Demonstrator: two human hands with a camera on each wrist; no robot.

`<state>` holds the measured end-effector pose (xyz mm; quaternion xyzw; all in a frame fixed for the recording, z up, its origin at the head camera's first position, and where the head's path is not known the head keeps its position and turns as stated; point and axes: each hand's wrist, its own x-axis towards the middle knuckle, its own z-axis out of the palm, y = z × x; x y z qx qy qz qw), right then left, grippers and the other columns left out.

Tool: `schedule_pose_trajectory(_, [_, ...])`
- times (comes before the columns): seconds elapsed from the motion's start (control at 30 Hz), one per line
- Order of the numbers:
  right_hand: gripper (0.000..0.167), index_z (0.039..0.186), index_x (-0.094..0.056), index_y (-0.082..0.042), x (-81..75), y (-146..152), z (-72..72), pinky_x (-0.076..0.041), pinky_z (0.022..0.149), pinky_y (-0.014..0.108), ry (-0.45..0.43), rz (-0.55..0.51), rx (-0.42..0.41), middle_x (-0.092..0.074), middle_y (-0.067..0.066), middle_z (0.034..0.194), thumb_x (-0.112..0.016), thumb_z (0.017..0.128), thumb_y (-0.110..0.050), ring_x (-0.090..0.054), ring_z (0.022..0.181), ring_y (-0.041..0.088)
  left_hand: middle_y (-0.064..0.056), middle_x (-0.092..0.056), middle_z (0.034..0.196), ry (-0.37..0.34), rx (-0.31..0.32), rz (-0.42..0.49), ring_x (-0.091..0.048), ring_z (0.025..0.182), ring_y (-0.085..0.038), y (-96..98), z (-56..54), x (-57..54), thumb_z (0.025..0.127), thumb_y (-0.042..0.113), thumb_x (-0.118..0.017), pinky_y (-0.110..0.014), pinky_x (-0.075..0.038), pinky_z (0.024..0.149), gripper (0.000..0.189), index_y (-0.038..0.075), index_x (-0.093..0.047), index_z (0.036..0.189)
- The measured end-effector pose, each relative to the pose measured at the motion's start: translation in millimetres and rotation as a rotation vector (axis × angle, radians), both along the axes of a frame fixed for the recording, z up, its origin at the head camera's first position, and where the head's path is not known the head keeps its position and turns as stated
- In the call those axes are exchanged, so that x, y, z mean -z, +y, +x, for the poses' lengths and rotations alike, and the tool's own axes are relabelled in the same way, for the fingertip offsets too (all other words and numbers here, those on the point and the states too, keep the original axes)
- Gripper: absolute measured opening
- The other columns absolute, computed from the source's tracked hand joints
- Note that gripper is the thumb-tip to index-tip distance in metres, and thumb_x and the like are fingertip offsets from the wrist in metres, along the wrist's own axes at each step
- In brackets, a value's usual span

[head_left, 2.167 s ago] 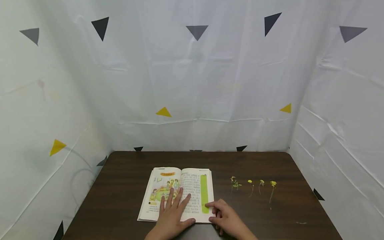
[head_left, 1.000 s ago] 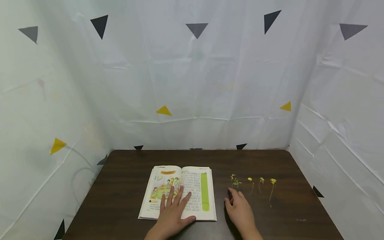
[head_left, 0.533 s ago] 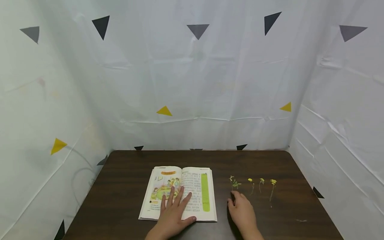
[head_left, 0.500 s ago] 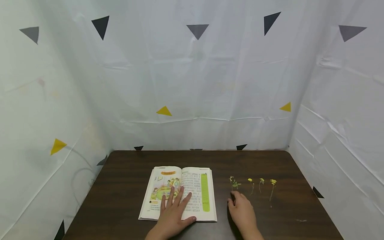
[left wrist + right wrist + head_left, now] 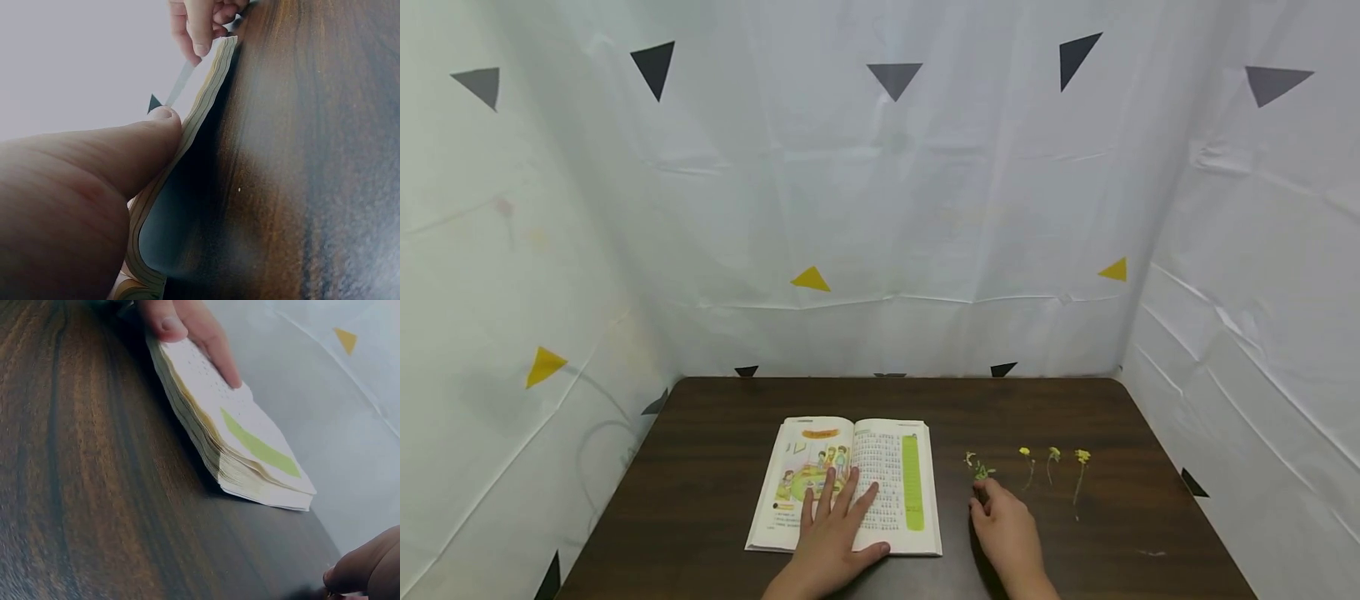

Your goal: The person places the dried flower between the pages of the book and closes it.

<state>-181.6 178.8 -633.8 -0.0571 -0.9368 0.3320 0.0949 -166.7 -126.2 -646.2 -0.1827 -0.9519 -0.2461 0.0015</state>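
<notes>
An open book, with a coloured picture on its left page and a green strip on its right page, lies on the table. My left hand rests flat across both pages, fingers spread. In the left wrist view its thumb lies along the book's near edge. Right of the book, my right hand pinches a leafy flower sprig between thumb and index finger. The sprig's lower stem is hidden by the fingers. Only part of the right hand shows at the right wrist view's lower corner.
Three yellow flowers on thin stems lie in a row to the right: a short one, a middle one and a longer one. The dark wooden table is surrounded by white curtains.
My right hand has left the book's lower right corner for the leafy sprig. The sprig has shifted slightly left and towards me. My left hand has stayed on the pages.
</notes>
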Motion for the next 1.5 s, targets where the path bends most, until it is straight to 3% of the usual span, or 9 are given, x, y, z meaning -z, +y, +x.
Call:
schedule_pose_trajectory(0.3, [0.007, 0.101, -0.076, -0.014, -3.1, 9.1, 6.6, -0.044, 0.056, 0.034, -0.031, 0.111, -0.032, -0.063, -0.007, 0.073, -0.081, 0.095, -0.014, -0.053, 0.060, 0.009, -0.013, -0.026, 0.182, 0.004, 0.007, -0.003, -0.011, 0.169, -0.050, 2.2, 2.6, 3.4, 0.094, 0.074, -0.068, -0.081, -0.009, 0.125, 0.089, 0.031, -0.044, 0.168])
schedule_pose_trajectory(0.53, [0.010, 0.088, -0.072, -0.014, -10.7, 20.2, 13.0, -0.048, 0.058, 0.037, -0.017, 0.213, -0.047, -0.063, -0.005, 0.075, -0.081, 0.093, -0.011, -0.055, 0.064, 0.011, -0.010, -0.021, 0.184, -0.036, 0.008, -0.007, -0.006, 0.171, -0.046, 5.7, 1.5, 3.5, 0.094, 0.074, -0.068, -0.080, -0.005, 0.126, 0.089, 0.033, -0.041, 0.169])
schedule_pose_trajectory(0.67, [0.005, 0.100, -0.075, -0.012, -10.2, 19.6, 11.4, -0.046, 0.056, 0.034, -0.048, 0.182, -0.039, -0.064, -0.004, 0.079, -0.079, 0.096, -0.012, -0.055, 0.064, 0.011, -0.010, -0.020, 0.184, -0.049, 0.011, -0.002, -0.005, 0.171, -0.046, 5.2, 0.4, 2.3, 0.095, 0.074, -0.067, -0.080, -0.004, 0.127, 0.089, 0.033, -0.041, 0.169])
schedule_pose_trajectory(0.77, [0.012, 0.110, -0.079, -0.014, -9.2, 16.9, 9.7, -0.045, 0.055, 0.033, -0.086, 0.161, -0.041, -0.065, -0.003, 0.083, -0.079, 0.097, -0.015, -0.056, 0.064, 0.010, -0.009, -0.019, 0.184, -0.069, 0.012, -0.006, -0.004, 0.171, -0.046, 3.9, 0.1, 2.4, 0.095, 0.075, -0.066, -0.080, -0.004, 0.126, 0.090, 0.033, -0.040, 0.170])
schedule_pose_trajectory(0.9, [0.008, 0.105, -0.079, -0.018, -8.3, 15.7, 8.5, -0.044, 0.055, 0.032, -0.111, 0.158, -0.033, -0.062, -0.003, 0.085, -0.080, 0.098, -0.016, -0.054, 0.064, 0.010, -0.008, -0.016, 0.185, -0.091, 0.010, -0.008, -0.002, 0.171, -0.046, 2.6, 0.1, 2.5, 0.095, 0.076, -0.065, -0.080, -0.003, 0.126, 0.090, 0.033, -0.039, 0.170])
schedule_pose_trajectory(1.23, [0.005, 0.095, -0.081, -0.019, -10.8, 15.7, 5.2, -0.048, 0.058, 0.033, -0.002, 0.183, -0.032, -0.062, -0.005, 0.083, -0.084, 0.094, -0.015, -0.055, 0.067, 0.009, -0.009, -0.021, 0.184, -0.036, 0.000, -0.008, -0.006, 0.170, -0.047, 0.7, 0.1, -3.3, 0.095, 0.075, -0.065, -0.081, -0.007, 0.126, 0.089, 0.033, -0.041, 0.169])
schedule_pose_trajectory(1.5, [0.013, 0.080, -0.070, -0.016, -4.3, 13.1, 1.9, -0.043, 0.060, 0.033, 0.037, 0.236, -0.049, -0.057, -0.004, 0.078, -0.077, 0.088, -0.011, -0.048, 0.066, 0.011, -0.011, -0.021, 0.184, -0.023, 0.002, 0.004, -0.006, 0.170, -0.047, -0.7, 0.4, -3.4, 0.096, 0.073, -0.067, -0.081, -0.006, 0.126, 0.088, 0.031, -0.042, 0.169])
